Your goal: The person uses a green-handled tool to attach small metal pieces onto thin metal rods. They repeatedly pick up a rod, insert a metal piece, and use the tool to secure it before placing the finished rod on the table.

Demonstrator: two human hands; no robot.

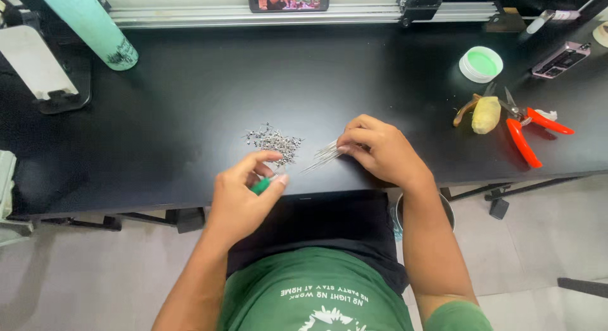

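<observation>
left hand [244,195]: small green piece [261,186] pinched at table [158,128] edge | right hand [379,149]: thin wires [322,156] pressed under fingertips | heap of small metal parts [273,142] lain between hands

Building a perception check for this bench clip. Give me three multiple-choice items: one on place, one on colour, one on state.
1. Where does the small pile of metal parts lie?
A. between the two hands
B. beside the snips
C. on the floor

2. What colour are the handles of the snips?
A. blue
B. red-orange
C. black

3. What is the right hand doing?
A. resting flat, empty
B. pinching a bundle of thin wires
C. holding the tall bottle

Answers: 1 A, the pile sits just beyond the left hand; 2 B, handles are plainly red-orange; 3 B, fingertips close on the wire ends.
</observation>
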